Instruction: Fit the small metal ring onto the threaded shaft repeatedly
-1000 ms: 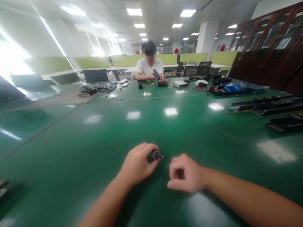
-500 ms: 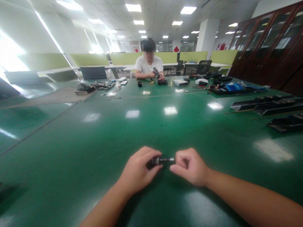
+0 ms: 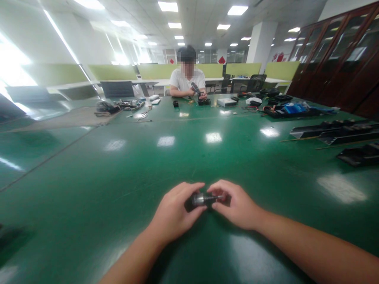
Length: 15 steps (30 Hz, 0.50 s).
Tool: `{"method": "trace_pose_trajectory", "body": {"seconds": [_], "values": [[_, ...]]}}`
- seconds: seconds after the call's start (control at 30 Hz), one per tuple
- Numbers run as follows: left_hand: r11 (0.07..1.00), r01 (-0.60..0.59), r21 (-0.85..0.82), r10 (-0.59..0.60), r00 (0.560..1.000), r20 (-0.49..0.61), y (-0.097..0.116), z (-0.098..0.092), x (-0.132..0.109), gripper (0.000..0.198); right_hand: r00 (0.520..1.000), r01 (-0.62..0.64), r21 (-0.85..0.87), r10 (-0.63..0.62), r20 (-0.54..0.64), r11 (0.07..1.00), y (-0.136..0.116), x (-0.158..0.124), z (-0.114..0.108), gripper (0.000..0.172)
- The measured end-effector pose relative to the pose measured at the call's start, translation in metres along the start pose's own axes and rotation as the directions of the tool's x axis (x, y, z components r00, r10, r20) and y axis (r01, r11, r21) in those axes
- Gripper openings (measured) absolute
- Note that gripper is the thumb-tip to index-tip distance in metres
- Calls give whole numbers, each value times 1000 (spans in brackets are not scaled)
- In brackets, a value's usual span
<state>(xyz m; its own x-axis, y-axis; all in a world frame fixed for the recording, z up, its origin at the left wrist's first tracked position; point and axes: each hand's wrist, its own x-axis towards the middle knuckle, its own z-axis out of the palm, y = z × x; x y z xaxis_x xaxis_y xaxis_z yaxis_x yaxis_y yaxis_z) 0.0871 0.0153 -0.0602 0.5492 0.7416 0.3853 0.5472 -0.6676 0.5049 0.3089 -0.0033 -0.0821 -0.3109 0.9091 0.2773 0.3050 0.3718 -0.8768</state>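
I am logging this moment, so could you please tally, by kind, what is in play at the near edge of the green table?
hands: 2, the left hand and the right hand, both gripping the part
small metal part: 1, a cylinder with a thin shaft
total: 3

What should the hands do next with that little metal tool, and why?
Probably press the rod a little deeper into the tool. The left hand grips the tool's body, the right hand pinches the rod poking from its silver end, and part of the rod shows between them, so it seems only partly seated.
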Motion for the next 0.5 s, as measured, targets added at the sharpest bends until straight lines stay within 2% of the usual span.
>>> {"method": "trace_pose_trajectory", "body": {"seconds": [0.07,0.27,0.5], "values": [[1000,19,13,-19,1000,-8,-1,0,-1,44,999,28,-23,-28,28,999,-1,0,-1,29],[1000,-22,-23,21,1000,-11,1,-1,2,18,999,35,-61,-33,33,998,-5,2,-2,22],[996,-40,-81,37,999,-29,5,0,2,16,1000,15,-71,-13,28,997,-6,2,-2,13]]}}
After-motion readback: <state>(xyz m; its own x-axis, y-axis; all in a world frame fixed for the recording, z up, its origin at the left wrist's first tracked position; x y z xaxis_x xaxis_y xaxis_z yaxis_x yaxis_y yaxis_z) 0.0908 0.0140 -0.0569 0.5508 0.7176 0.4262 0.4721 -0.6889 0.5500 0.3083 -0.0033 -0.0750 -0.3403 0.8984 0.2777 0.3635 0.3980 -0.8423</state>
